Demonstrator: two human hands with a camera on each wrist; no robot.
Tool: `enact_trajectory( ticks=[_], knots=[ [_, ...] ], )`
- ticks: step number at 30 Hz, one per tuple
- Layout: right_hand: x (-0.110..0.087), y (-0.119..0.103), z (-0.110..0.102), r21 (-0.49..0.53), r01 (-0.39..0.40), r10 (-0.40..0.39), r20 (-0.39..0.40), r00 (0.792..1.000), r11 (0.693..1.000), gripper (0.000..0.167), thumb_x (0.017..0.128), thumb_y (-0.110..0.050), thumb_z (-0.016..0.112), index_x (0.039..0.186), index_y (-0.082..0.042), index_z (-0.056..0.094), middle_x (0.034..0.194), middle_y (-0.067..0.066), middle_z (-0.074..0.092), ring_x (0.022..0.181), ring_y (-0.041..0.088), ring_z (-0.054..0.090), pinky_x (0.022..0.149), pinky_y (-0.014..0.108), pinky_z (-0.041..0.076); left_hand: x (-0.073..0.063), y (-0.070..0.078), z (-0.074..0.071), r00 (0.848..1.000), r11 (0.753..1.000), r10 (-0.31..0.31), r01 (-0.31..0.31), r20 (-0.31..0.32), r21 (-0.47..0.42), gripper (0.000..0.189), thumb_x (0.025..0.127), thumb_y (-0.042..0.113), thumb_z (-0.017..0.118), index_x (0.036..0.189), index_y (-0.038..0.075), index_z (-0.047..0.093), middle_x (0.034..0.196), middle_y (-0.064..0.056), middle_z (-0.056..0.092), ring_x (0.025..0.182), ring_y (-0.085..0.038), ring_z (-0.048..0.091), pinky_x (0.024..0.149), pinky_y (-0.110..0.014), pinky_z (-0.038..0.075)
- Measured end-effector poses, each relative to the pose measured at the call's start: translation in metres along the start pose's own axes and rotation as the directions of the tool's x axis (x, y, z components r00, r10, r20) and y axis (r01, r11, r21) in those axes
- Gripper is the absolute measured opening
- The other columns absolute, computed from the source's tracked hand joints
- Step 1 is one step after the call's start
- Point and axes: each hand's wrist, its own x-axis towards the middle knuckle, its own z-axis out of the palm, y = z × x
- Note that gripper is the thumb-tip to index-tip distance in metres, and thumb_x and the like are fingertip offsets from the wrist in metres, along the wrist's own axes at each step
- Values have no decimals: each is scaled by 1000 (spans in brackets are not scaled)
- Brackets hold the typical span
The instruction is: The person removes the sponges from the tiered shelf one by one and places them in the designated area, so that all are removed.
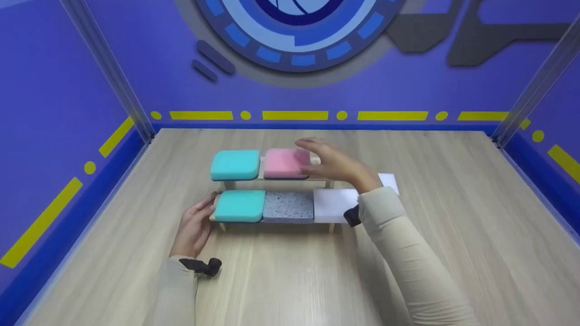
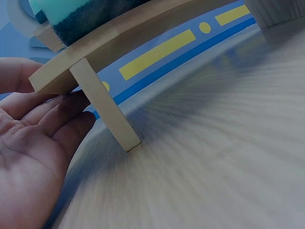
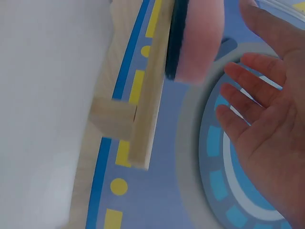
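A two-tier wooden rack [image 2: 95, 55] stands on the table. My left hand [image 1: 194, 228] grips the left end of its front tier, thumb on top and fingers underneath in the left wrist view. Beside that hand lies a teal sponge [image 1: 240, 205], followed by a grey speckled sponge [image 1: 289, 206] and a white sponge-like block [image 1: 333, 203]. On the back tier, another teal sponge [image 1: 235, 164] sits left of a pink sponge [image 1: 283, 162] with a dark underside. My right hand [image 1: 337, 164] is at the pink sponge's right side, fingers spread; the right wrist view shows a gap between them.
Another white piece [image 1: 389, 182] shows behind my right forearm, which hides part of the front tier's right end. The wooden tabletop [image 1: 272, 276] is bounded by a patterned blue back wall [image 1: 294, 99] and side walls. A dark camera mount [image 1: 206, 267] is on my left wrist.
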Motion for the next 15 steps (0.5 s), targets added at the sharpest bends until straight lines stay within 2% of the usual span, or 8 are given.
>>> enact_trajectory(
  ticks=[3,9,15],
  knots=[
    [5,-7,5,-19,4,-4,2,1000,1000,66,91,-24,67,147,-8,38,155,12,33,144,29,27,120,46,24,0,1,1,1000,1000,7,-7,-7,4,54,96,-5,43,147,-10,24,158,-18,22,148,-21,18,121,-32,18],
    [11,-16,17,-88,-8,7,-11,1000,996,72,89,-38,67,149,-12,37,156,9,31,145,28,27,118,45,28,0,0,0,1000,1000,11,-11,-21,5,53,96,-5,44,146,-10,26,157,-18,24,147,-22,19,121,-32,17],
    [16,-19,28,-113,-12,11,-17,1000,994,75,88,-41,67,150,-14,34,158,9,27,146,27,23,120,43,24,1,-2,-1,1000,999,22,-22,-10,-25,53,96,-8,42,145,-12,24,158,-20,21,148,-23,17,121,-32,16]
  ],
)
